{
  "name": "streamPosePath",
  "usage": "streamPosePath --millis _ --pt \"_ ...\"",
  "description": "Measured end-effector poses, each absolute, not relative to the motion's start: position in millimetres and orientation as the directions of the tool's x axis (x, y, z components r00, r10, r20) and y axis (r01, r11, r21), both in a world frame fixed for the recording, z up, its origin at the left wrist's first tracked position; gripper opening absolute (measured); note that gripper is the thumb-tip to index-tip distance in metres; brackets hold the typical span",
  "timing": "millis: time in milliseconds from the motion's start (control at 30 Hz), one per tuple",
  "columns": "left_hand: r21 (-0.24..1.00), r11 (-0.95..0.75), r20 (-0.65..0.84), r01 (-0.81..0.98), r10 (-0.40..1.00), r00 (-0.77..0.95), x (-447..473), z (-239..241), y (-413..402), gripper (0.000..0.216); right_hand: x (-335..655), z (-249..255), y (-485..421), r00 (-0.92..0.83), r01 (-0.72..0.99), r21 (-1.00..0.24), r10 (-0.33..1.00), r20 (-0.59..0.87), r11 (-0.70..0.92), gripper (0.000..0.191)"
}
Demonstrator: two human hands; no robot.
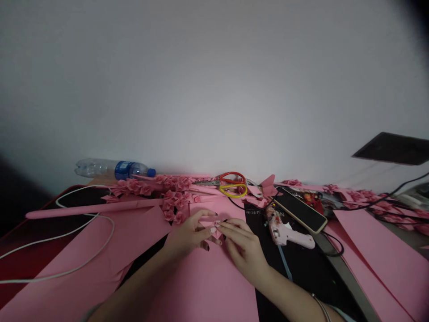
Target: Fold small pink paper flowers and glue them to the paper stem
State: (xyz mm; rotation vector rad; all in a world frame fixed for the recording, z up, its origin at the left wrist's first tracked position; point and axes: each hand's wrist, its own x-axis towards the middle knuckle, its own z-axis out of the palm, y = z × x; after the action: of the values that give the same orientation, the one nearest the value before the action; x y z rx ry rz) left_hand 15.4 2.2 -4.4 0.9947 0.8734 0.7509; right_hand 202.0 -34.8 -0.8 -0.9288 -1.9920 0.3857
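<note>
Between my two hands is a small folded piece of pink paper (214,225), partly hidden by the fingers. My left hand (192,230) grips its left side, thumb on top and fingers beneath. On the other side, my right hand (243,243) pinches it with the fingertips pressed onto the folds. Both hands are just above a large pink paper sheet (211,286). Behind them lie several folded pink paper flowers (176,203) and a pair of scissors (233,184) with one red and one yellow handle loop.
A pink glue gun (291,235) lies right of my hands, beside a phone (300,208). A plastic bottle (114,170) rests against the wall. White cable (90,264) crosses pink sheets (130,241) at left. More pink paper (385,255) lies at right, near a black cable (378,201).
</note>
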Motion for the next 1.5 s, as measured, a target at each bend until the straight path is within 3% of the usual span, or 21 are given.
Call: streamPosePath --millis 700,967,1500 --pt "0.856 0.472 -0.336 -0.212 0.819 0.465 15.8 -1.7 -1.7 0.061 209.5 -6.6 -32.7 -0.418 0.554 -0.325 0.594 0.687 0.766 0.03" --pt "0.842 0.499 -0.376 -0.208 0.816 0.439 14.4 -0.3 -0.9 0.057 208.7 -6.2 -31.5 -0.479 0.576 -0.246 0.566 0.671 0.779 0.022" --pt "0.866 0.467 -0.346 -0.18 0.819 0.458 10.7 -6.2 2.6 0.08 206.8 -4.5 -32.4 -0.495 0.584 -0.308 0.63 0.599 0.751 0.023"
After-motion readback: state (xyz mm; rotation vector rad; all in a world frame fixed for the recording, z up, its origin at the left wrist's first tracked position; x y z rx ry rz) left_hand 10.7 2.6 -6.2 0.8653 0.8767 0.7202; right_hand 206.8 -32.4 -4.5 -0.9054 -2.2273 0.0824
